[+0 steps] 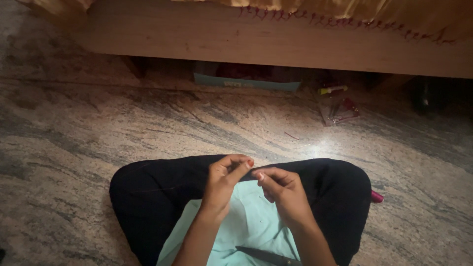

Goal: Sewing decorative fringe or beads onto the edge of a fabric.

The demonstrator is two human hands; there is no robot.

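Note:
I sit cross-legged on the floor in dark trousers, with a pale mint cloth [246, 221] spread over my lap. My left hand [224, 180] and my right hand [283, 192] are raised just above the cloth, fingertips pinched and nearly touching each other. Whatever they pinch is too small to see. A thin thread runs from my left hand across my left knee [148, 189]. Dark scissors [268, 256] lie on the cloth below my wrists.
A wooden bed frame [276, 39] with orange fabric spans the far side. Under it sit a teal box [246, 79], a yellow-capped item [332, 89] and a clear packet [342, 111]. A pink object [377, 197] lies by my right knee on the marbled stone floor [74, 128].

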